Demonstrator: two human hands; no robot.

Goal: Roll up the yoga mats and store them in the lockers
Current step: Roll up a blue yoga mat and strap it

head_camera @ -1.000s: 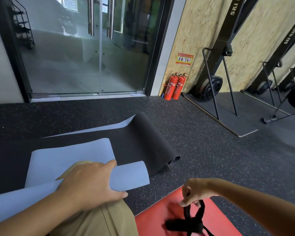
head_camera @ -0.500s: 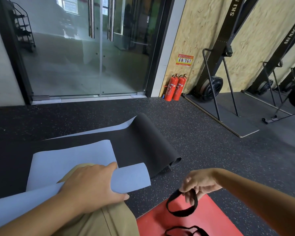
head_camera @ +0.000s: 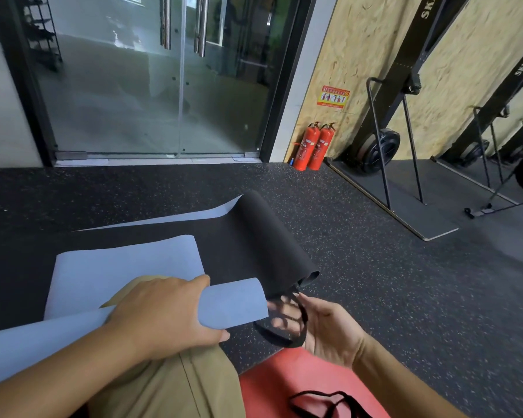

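Note:
A rolled pale blue mat [head_camera: 233, 303] lies across my knee, and my left hand [head_camera: 163, 312] grips it near its right end. My right hand [head_camera: 323, 324] holds a black strap loop [head_camera: 284, 336] just off that end of the roll; the fingers are blurred. Behind the roll, a black mat with a blue underside [head_camera: 239, 245] lies partly unrolled on the floor, its right end curled over. A red mat [head_camera: 284, 387] lies flat at the bottom, with a second black strap [head_camera: 323, 402] on it.
Glass double doors [head_camera: 178, 79] stand ahead. Two red fire extinguishers [head_camera: 314, 146] lean at the wood wall. Ski machines on black frames [head_camera: 387, 140] occupy the right side. The floor is dark speckled rubber [head_camera: 375, 282].
My right hand lifted one black strap off the red mat and carried it up and left to the end of the blue roll. My left hand kept its hold.

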